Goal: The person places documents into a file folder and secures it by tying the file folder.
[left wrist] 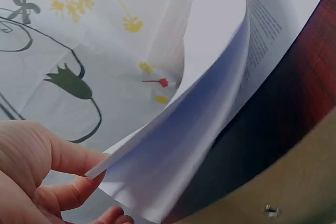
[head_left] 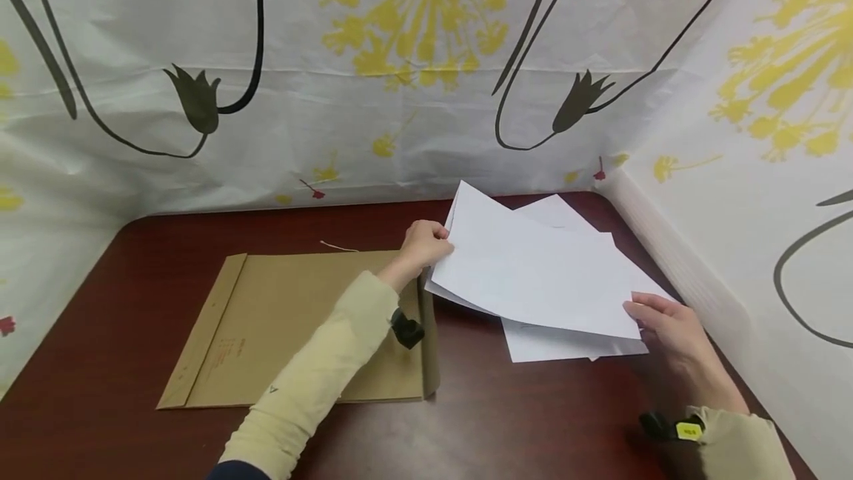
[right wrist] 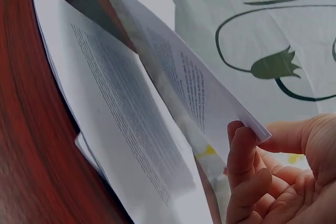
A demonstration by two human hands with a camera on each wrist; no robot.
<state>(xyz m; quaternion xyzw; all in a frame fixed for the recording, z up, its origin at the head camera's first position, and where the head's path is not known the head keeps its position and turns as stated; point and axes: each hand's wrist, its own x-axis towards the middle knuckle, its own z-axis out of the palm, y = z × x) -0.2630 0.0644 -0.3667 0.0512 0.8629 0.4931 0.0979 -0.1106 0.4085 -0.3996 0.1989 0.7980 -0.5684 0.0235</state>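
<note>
A few white paper sheets (head_left: 533, 265) are held up above the right half of the table, their blank side up in the head view. My left hand (head_left: 423, 244) pinches their left edge between thumb and fingers. At the near right corner, my right hand (head_left: 673, 328) pinches them the same way. Printed text shows on the underside of the held paper (right wrist: 181, 77) in the right wrist view. Beneath lie more printed sheets (right wrist: 121, 114), fanned unevenly on the table. In the left wrist view the held sheets (left wrist: 157, 129) bow and part slightly.
A brown kraft document envelope (head_left: 300, 317) lies flat on the left of the dark red wooden table (head_left: 460, 421), under my left forearm. A white string (head_left: 338, 246) pokes out behind it. White flowered cloth (head_left: 413, 124) hangs behind the table and along its right side.
</note>
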